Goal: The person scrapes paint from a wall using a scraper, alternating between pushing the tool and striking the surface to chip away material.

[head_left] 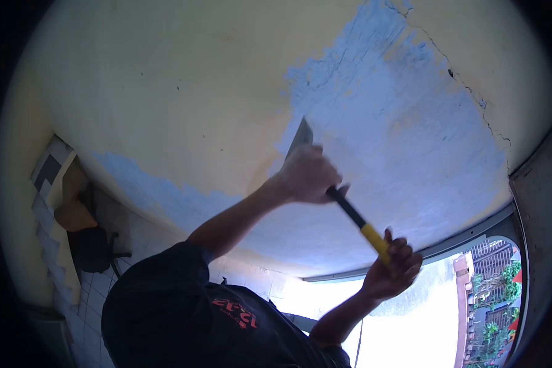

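Observation:
A long-handled scraper (349, 210) slants across the middle of the view. Its metal blade (303, 132) meets or hovers just over the cream-painted surface (184, 92), at the edge of a rough blue patch (411, 135); contact cannot be made out. My left hand (308, 175) is closed around the tool close behind the blade, hiding part of it. Around the yellow grip at the handle's other end, my right hand (395, 270) is wrapped, its fingers slightly blurred.
A jagged crack (466, 86) runs through the surface at upper right. A black chair (92, 248) stands at left, by a stepped edge (46, 236). Bright daylight enters through an opening at lower right, where plants (497, 325) and a railing (490, 260) show.

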The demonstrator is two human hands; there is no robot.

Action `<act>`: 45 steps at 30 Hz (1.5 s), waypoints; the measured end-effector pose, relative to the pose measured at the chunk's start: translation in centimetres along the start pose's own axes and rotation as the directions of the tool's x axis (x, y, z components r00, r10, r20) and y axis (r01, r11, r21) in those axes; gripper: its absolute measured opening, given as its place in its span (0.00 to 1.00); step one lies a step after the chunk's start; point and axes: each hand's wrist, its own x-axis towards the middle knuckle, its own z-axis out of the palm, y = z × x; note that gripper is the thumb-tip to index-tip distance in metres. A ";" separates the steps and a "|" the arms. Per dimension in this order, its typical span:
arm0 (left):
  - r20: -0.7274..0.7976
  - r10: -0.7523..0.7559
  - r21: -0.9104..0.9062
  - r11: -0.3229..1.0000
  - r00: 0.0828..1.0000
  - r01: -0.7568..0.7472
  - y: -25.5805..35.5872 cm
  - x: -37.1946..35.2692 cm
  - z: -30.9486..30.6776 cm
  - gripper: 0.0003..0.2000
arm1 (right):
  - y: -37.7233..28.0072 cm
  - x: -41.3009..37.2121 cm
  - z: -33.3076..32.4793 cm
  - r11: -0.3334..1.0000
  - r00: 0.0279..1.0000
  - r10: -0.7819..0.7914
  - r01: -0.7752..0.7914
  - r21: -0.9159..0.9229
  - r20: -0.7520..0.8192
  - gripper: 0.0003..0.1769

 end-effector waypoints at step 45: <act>-0.538 -0.059 -0.006 0.998 0.841 0.066 -2.5 -1.5 6.1 0.19 | 0.4 4.4 0.9 0.337 0.858 0.495 -0.040 -0.941 0.141 0.15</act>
